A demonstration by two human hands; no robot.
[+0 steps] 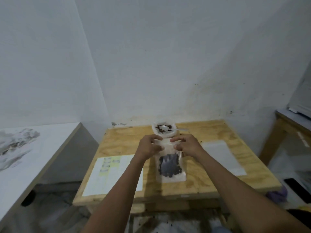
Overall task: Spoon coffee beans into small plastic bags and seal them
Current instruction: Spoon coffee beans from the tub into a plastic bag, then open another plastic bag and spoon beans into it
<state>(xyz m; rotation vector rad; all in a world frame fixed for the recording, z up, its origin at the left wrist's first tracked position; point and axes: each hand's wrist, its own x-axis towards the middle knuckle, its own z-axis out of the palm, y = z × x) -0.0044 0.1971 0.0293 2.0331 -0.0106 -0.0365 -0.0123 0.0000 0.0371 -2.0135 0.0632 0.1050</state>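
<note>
A small clear plastic bag [170,167] lies in the middle of the wooden table [210,180], its lower half filled with dark coffee beans. My left hand [149,146] pinches the bag's top edge on the left side. My right hand [186,144] pinches the same top edge on the right side, thumbs facing each other. Behind the hands stands a white container [164,130] of coffee beans with a spoon [165,127] resting in it, its handle pointing right.
A white sheet with printed labels [116,175] lies at the table's front left. A pale flat sheet [222,157] lies to the right. A grey-topped counter [33,157] stands left, another wooden table [286,125] right. Loose beans dot the floor below.
</note>
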